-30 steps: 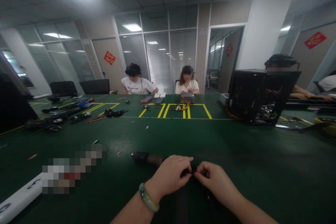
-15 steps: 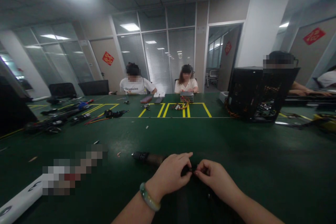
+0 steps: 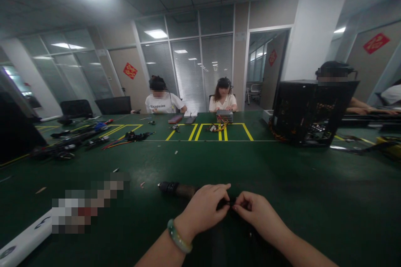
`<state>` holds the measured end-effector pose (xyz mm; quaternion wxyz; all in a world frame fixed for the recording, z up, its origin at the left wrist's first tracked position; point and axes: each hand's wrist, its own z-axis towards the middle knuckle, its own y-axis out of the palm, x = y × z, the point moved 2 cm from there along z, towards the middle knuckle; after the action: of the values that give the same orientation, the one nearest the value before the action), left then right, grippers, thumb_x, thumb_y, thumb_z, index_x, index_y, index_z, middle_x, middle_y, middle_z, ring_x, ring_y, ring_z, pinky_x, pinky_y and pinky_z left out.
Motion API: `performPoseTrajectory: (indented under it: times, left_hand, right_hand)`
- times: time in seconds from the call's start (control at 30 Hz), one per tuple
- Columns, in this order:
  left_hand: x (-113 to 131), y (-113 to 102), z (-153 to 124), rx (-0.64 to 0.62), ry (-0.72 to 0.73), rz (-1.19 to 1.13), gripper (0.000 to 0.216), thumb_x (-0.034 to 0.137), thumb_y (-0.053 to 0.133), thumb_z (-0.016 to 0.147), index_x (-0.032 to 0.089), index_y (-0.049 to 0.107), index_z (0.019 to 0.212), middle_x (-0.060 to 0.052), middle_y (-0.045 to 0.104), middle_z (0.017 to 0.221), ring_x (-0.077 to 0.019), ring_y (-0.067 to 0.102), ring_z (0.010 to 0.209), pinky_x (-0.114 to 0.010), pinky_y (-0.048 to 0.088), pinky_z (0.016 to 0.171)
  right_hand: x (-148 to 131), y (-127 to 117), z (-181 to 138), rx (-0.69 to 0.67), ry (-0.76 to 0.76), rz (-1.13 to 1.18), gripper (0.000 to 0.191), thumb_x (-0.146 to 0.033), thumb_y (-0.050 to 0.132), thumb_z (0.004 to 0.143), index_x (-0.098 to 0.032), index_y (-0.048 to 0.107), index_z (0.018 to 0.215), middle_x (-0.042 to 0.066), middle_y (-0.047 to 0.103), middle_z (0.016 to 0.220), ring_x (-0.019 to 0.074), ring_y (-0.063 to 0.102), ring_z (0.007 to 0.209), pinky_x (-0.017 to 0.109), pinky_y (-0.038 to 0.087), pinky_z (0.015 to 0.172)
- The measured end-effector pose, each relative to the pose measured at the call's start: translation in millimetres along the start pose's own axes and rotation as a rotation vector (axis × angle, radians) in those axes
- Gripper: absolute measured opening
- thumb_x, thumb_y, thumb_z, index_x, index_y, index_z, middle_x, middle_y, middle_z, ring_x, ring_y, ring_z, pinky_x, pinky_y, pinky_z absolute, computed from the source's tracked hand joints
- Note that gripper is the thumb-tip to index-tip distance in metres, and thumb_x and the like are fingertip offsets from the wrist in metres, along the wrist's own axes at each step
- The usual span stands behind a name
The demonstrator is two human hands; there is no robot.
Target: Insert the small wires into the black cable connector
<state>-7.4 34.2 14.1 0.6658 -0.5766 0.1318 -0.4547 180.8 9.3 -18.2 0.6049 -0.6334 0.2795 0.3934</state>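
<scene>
My left hand (image 3: 208, 206), a jade-coloured bangle (image 3: 178, 235) at its wrist, has thumb and fingers closed in a pinch. My right hand (image 3: 255, 208) faces it, also pinching, with its fingertips almost meeting the left ones. Between them both hands grip a small black piece (image 3: 231, 203), too dark and small to name. Behind my left hand lies a dark cylindrical tool (image 3: 183, 190) with a ribbed black collar and a silver tip pointing left; its right end is hidden by the hand.
The green table (image 3: 150, 225) carries a black computer case (image 3: 313, 112) at the right. Black parts and cables (image 3: 72, 137) lie at the far left. A long white object (image 3: 28, 233), partly blurred out, reaches in lower left. Opposite, one person (image 3: 223, 102) sits behind a grey box (image 3: 224, 115) with wires.
My hands stay almost in place, both pinching the small black piece, which shows slightly more between the fingertips. The view has shifted very slightly.
</scene>
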Motion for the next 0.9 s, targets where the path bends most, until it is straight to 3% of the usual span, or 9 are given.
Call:
performPoseTrajectory:
  times: [0.57, 0.9]
  left_hand:
    - [1.9, 0.8, 2.1, 0.003, -0.005, -0.024, 0.017, 0.013, 0.066, 0.081, 0.023, 0.058, 0.09, 0.005, 0.058, 0.126, -0.0172, 0.057, 0.108, -0.034, 0.042, 0.096]
    - [1.5, 0.1, 2.2, 0.0, -0.019, -0.009, 0.013, 0.016, 0.064, 0.082, 0.021, 0.058, 0.093, -0.001, 0.057, 0.128, -0.0205, 0.055, 0.113, -0.036, 0.042, 0.098]
  right_hand:
    - [3.9, 1.4, 0.6, -0.016, 0.013, 0.005, 0.013, -0.029, 0.06, 0.085, -0.018, 0.066, 0.081, 0.0, 0.067, 0.076, 0.0147, 0.06, 0.069, 0.021, 0.037, 0.056]
    - [-0.3, 0.2, -0.4, -0.017, 0.015, 0.029, 0.012, -0.028, 0.061, 0.084, -0.019, 0.066, 0.081, 0.0, 0.067, 0.076, 0.0148, 0.06, 0.069, 0.021, 0.039, 0.057]
